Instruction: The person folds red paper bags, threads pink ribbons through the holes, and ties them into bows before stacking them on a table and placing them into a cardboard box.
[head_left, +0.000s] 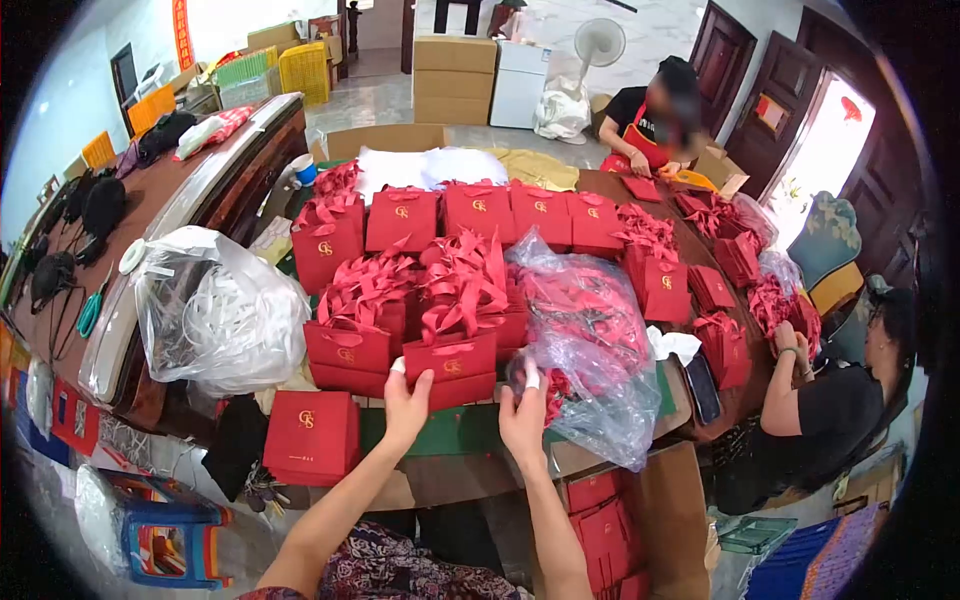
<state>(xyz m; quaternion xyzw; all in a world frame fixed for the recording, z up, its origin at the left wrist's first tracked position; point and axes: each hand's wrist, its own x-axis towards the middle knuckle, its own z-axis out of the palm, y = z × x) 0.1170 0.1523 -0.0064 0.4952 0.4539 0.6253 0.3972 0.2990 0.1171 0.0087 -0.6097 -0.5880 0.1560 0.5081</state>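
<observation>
A red paper gift bag (465,385) with a gold logo and red ribbon handles stands at the front of a row of similar bags. My left hand (405,408) is at its lower left corner, thumb over the front and a white-covered fingertip beside the edge. Just off the bag's right side is my right hand (524,415), thumb and white-tipped index finger apart, with nothing visibly held. Close to that hand lies a clear plastic bag (600,400) full of red ribbon pieces. A stack of flat red bags (310,435) lies left of my left forearm.
Several more red bags (400,215) stand in rows behind. A plastic sack of white cords (215,310) sits at left; a phone (702,390) lies at right. Below the table edge is a carton (665,530) of red bags. Two people (835,405) work at the right and far sides.
</observation>
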